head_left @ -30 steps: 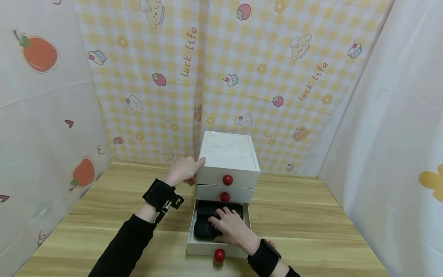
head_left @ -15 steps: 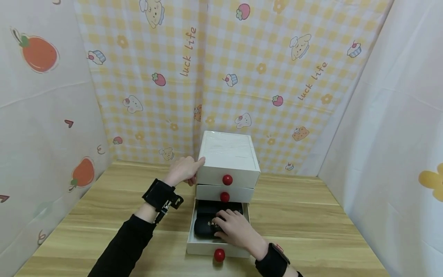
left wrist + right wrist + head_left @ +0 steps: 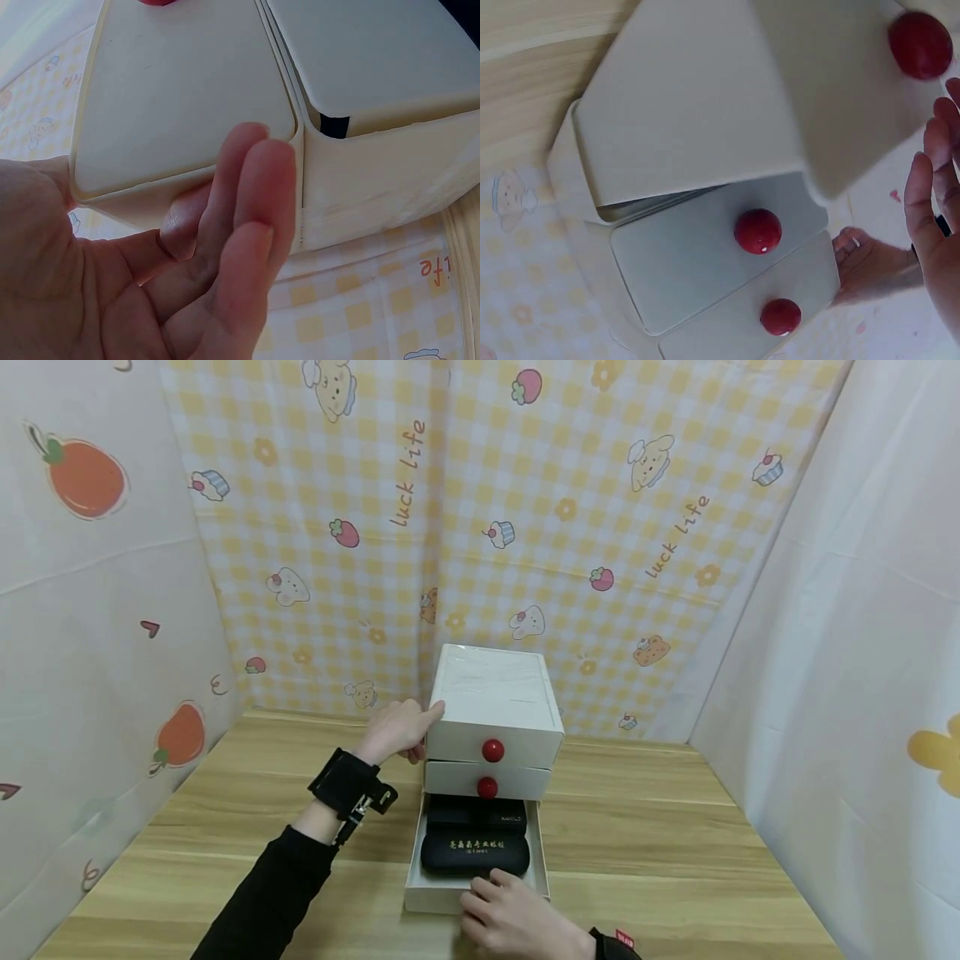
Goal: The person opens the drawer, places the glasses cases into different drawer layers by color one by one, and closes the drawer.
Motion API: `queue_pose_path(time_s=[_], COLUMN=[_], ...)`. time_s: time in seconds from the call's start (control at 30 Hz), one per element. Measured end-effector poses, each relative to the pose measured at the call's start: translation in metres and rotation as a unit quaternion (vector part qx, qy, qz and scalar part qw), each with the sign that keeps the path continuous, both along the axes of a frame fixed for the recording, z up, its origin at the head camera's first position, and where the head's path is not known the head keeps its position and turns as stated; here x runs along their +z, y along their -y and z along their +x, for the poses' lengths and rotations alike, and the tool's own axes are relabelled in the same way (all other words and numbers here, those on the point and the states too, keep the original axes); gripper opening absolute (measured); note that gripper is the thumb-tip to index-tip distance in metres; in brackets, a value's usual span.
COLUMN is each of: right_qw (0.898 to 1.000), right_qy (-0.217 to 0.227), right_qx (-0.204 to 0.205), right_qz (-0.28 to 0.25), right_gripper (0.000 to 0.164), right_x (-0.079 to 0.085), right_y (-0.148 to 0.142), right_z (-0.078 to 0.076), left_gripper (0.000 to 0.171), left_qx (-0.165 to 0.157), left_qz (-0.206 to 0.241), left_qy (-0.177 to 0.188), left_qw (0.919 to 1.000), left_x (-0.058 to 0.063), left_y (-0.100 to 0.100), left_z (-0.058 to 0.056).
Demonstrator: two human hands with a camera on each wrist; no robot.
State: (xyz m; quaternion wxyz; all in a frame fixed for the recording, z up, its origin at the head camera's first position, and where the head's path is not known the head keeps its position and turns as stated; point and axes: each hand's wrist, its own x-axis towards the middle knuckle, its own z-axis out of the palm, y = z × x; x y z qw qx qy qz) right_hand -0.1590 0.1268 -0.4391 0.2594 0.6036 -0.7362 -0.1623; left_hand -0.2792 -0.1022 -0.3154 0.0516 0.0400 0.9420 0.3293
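Observation:
A white drawer cabinet (image 3: 497, 685) stands on the table with its bottom drawer (image 3: 435, 900) pulled out. Inside lie a black glasses case (image 3: 474, 857) with gold lettering and, behind it, another black case (image 3: 465, 812). My left hand (image 3: 397, 729) rests against the cabinet's upper left side, thumb over the top edge; in the left wrist view its fingers (image 3: 264, 187) are loosely extended. At the drawer's front is my right hand (image 3: 517, 922), holding nothing visible. The right wrist view shows its fingers beside the drawer's red knob (image 3: 921, 45), apparently apart from it. The head view hides this knob.
Two upper drawers are pushed in, with a red upper knob (image 3: 492, 750) and a red middle knob (image 3: 487, 787). A wooden table (image 3: 645, 843) extends around the cabinet. Behind hangs a yellow checked cloth (image 3: 465, 568); white cloths flank both sides.
My right hand has left the glasses case and moved out of the drawer, toward me, to its front. The case's lettering is uncovered. The left hand has stayed in place.

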Motion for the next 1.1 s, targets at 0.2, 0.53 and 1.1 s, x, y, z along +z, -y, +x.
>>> queue_pose_path(time_s=[0.2,0.53,1.1], right_qw=[0.999,1.0,0.996], right_qy=[0.005,-0.011,-0.028], right_qx=[-0.012,-0.01,-0.024], right_qz=[0.042,0.001,-0.086], right_gripper=[0.01,0.006,0.007], right_x=[-0.002,-0.006,-0.014], right_y=[-0.001,-0.003,-0.005], right_z=[0.0,-0.006,-0.039], left_gripper=[0.065,0.065,0.064], left_qx=[0.002,0.0,0.003], left_qz=[-0.004,0.001,0.01], left_qy=[-0.002,-0.002,0.001], left_qw=[1.0,1.0,0.9999], left_x=[-0.001,-0.001,-0.003], left_y=[-0.001,0.0,0.0], left_z=[0.0,-0.001,-0.003])
